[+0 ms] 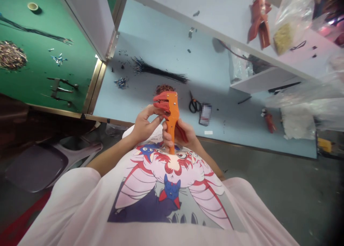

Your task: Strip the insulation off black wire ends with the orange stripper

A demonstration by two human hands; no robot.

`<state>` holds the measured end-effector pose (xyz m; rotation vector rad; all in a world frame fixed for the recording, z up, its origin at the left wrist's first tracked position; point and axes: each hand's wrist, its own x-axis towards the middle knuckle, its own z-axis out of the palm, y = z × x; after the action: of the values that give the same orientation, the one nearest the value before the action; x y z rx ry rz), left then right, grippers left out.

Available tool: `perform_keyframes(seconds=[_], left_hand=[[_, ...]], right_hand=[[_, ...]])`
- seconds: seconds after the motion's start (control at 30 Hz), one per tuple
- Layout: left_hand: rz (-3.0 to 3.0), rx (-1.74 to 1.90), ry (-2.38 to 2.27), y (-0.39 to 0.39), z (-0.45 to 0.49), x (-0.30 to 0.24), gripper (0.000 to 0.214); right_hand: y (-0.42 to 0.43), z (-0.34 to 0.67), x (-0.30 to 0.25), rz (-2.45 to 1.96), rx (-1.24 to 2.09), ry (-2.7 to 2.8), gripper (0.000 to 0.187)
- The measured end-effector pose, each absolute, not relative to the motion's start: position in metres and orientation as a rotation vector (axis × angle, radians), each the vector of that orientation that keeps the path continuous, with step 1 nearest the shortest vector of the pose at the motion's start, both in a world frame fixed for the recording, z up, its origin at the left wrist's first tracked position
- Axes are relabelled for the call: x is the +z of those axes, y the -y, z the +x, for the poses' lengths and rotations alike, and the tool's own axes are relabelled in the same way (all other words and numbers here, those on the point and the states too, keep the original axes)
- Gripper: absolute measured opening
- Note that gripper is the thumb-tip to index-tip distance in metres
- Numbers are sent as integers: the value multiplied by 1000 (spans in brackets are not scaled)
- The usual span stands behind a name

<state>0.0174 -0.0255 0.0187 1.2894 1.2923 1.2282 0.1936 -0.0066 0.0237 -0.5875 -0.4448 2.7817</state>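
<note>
An orange wire stripper (172,111) with red jaws stands upright in front of my chest, its jaw end pointing away from me. My right hand (187,132) is wrapped round its handles. At the left side of the red jaws is my left hand (145,126), thumb and fingers pinched close to them; anything between those fingertips is too small to make out. Just beyond the stripper head lies a pile of copper-coloured scraps (164,89), partly hidden by the tool. Farther back, a bundle of black wires (162,72) rests on the light blue bench top (150,34).
Black-handled scissors (193,105) and a blurred phone-like object (205,114) lie right of my hands. Small blue-tipped pieces (120,83) are at left. A raised shelf (215,27) crosses the back, bearing a red tool (260,23). A green bench (77,59) adjoins; a chair (37,163) stands left.
</note>
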Motion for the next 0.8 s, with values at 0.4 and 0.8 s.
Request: perform_keyframes(seconds=[0.4,0.8], left_hand=[[1480,1264,-1411,25,16,23,11],[1318,1118,-1488,1,20,-18,14]], right_hand=[[4,194,23,-617,2781,413,45],[-9,182,-6,-776,2653,249,53]])
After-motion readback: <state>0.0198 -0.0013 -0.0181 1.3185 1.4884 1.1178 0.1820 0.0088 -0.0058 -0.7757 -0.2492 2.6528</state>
